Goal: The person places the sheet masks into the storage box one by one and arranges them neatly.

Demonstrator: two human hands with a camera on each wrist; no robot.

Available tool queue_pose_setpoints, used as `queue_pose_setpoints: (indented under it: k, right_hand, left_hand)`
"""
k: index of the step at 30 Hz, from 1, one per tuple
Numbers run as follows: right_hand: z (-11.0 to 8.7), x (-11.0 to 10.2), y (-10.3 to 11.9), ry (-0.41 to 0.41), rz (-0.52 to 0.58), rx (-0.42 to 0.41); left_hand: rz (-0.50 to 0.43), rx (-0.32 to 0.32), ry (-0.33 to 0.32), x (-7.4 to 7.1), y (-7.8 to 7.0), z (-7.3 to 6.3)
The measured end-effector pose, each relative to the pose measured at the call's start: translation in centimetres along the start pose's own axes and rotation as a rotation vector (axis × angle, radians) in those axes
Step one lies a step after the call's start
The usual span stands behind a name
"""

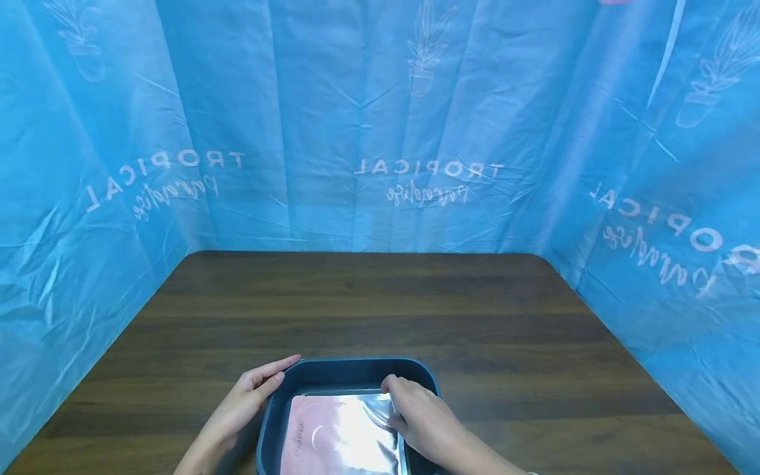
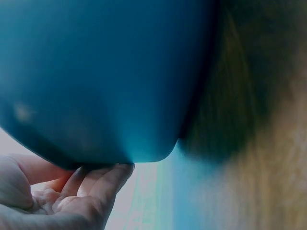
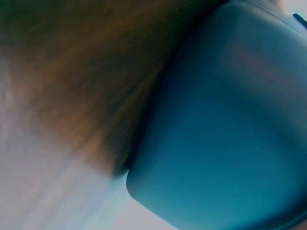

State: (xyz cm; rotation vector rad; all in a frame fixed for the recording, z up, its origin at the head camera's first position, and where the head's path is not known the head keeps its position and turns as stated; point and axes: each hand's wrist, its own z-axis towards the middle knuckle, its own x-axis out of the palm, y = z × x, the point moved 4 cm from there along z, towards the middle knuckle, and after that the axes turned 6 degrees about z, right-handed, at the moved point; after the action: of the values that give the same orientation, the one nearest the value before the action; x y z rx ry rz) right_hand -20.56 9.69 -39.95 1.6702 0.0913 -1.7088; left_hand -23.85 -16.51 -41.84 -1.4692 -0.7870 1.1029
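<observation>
A dark blue rectangular bin [image 1: 343,367] with rounded corners stands at the near edge of the head view, its near end cut off by the frame. Inside lies a flat pink foil packet [image 1: 311,432], shiny, with "PMPM" printed on it. My right hand [image 1: 424,422] reaches over the bin's right side and pinches the packet's far right corner between thumb and curled fingers. At the far left corner, my left hand [image 1: 243,402] rests its fairly straight fingers and thumb against the rim. The left wrist view shows those fingertips [image 2: 125,168] right at the bin's edge.
The bin stands on a dark wood-grain table [image 1: 356,297] with rounded far corners. Blue curtains [image 1: 320,132] with white mirrored lettering and plant drawings surround it at the back and on both sides. The bin's outer wall [image 3: 211,143] fills much of the right wrist view.
</observation>
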Motion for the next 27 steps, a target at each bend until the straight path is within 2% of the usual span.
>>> queue_pose_setpoints:
  k: [3,11,15,18,25,27]
  right_hand:
    - [-0.2,0.2,0.1,0.018,-0.048,-0.004]
    - [-0.5,0.2,0.4,-0.003,-0.210,-0.043]
    - [-0.6,0.1,0.4,-0.009,-0.209,-0.046]
    - [-0.7,-0.2,0.4,-0.058,-0.122,-0.082]
    - [-1.4,-1.7,-0.3,-0.207,0.277,-0.282]
    - [-1.9,-2.6,-1.0,-0.239,0.357,-0.298]
  left_hand:
    - [0.000,-0.011,0.002,0.1,0.2,-0.2]
    - [0.038,-0.037,-0.035,0.3,-0.1,-0.3]
    - [0.035,-0.039,-0.041,0.4,-0.3,-0.4]
    - [0.024,-0.035,-0.034,0.4,-0.3,-0.4]
    - [0.008,-0.005,0.004,0.0,-0.2,-0.6]
    - [0.005,0.003,0.015,-0.2,-0.2,-0.6]
